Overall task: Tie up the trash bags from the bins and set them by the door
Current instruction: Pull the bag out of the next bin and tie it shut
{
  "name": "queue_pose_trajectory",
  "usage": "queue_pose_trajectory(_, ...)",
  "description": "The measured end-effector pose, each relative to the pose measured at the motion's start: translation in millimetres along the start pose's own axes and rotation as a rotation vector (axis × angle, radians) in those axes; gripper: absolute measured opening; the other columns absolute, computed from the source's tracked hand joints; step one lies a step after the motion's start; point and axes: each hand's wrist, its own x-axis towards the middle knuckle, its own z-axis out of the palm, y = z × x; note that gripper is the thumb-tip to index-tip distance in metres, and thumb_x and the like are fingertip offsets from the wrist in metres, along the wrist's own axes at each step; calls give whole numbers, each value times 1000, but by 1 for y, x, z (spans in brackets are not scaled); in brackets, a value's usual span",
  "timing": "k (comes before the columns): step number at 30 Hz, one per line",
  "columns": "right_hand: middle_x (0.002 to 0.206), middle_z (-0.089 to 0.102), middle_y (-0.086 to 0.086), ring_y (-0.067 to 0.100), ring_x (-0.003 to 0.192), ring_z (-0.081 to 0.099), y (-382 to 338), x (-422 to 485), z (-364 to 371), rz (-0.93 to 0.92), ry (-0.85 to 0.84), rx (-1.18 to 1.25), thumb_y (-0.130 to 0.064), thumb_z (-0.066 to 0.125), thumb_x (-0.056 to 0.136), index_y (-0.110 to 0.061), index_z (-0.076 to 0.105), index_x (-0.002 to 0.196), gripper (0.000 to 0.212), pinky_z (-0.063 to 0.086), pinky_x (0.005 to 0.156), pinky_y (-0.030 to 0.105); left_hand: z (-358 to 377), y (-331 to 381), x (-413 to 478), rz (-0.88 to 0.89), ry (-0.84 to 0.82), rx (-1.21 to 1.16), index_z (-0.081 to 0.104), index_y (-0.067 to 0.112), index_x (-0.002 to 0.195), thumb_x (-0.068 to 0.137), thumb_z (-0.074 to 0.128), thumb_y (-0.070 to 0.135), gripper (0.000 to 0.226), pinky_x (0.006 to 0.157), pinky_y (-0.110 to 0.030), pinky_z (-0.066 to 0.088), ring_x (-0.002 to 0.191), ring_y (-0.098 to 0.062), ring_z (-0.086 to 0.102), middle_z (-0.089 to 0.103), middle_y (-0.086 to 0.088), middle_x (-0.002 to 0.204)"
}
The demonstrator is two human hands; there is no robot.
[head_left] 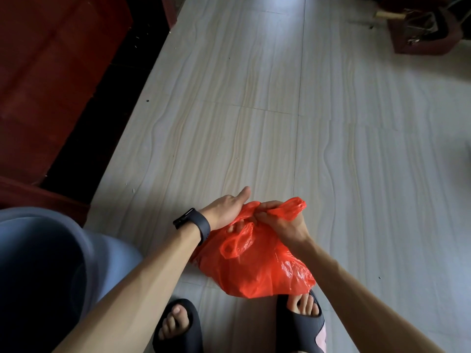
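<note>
Down at the near edge, two feet in dark slippers stand just behind the red trash bag, the right slipper's toes tucked against its rear edge. The bag sits plump on the pale tiled floor, and both hands are on its top. The right hand is clenched tight on one twisted handle, whose loose end pokes out past the knuckles. The left hand, with a dark wristband behind it, has its fingers curled into the plastic at the bag's neck, thumb stretched out forward. A second handle loop droops over the bag's near side. Left of the bag bulges a grey trouser knee. Further left and beyond the bag runs a dark red wooden panel. Far beyond the bag to the right stands a dark red box of clutter.
</note>
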Motion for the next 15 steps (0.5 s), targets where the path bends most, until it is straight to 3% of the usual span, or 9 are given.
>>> queue_pose_trajectory(5, 95, 75, 21, 38, 95, 72, -2, -2, 1, 52, -3, 111, -4, 72, 83, -5, 79, 93, 12, 58, 90, 49, -2, 3, -4, 10, 10, 166, 44, 11, 46, 95, 6, 67, 84, 80, -39, 48, 48, -18, 54, 52, -4, 43)
queue_pose_trajectory(8, 101, 75, 21, 35, 99, 72, 0, 1, 3, 95, 16, 174, -12, 68, 88, -4, 77, 101, 17, 55, 95, 52, -2, 3, -3, 0, 0, 141, 60, 8, 68, 94, 1, 68, 88, 85, -40, 49, 58, -19, 58, 56, -6, 52)
queue_pose_trajectory(10, 103, 76, 14, 29, 101, 72, -3, 1, 6, 94, 14, 170, -15, 65, 91, -9, 77, 105, 19, 56, 95, 44, 2, 0, -1, 17, 11, 62, 64, 25, 109, 93, -1, 68, 79, 74, -34, 49, 59, -16, 57, 63, -6, 70)
queue_pose_trajectory(12, 102, 77, 4, 18, 101, 72, -7, 0, 9, 77, -1, 140, -15, 64, 93, -14, 76, 107, 19, 56, 91, 32, 10, -7, 5, 71, 70, -39, 43, 42, 138, 92, 3, 70, 66, 59, -28, 47, 53, -13, 54, 66, 4, 97)
queue_pose_trajectory(14, 99, 78, -2, 9, 98, 72, -8, -1, 11, 36, -23, 122, -10, 64, 93, -12, 77, 105, 18, 53, 88, 24, 14, -15, 11, 59, 160, -281, 48, 41, 131, 86, 17, 79, 67, 58, -32, 49, 55, -17, 61, 65, 1, 101)
queue_pose_trajectory(15, 100, 78, -2, 9, 99, 72, -8, -1, 12, 21, -28, 122, -9, 65, 92, -12, 77, 104, 17, 53, 89, 25, 14, -17, 15, 40, 193, -427, 51, 38, 126, 80, 26, 82, 69, 69, -39, 54, 70, -22, 68, 66, -3, 105)
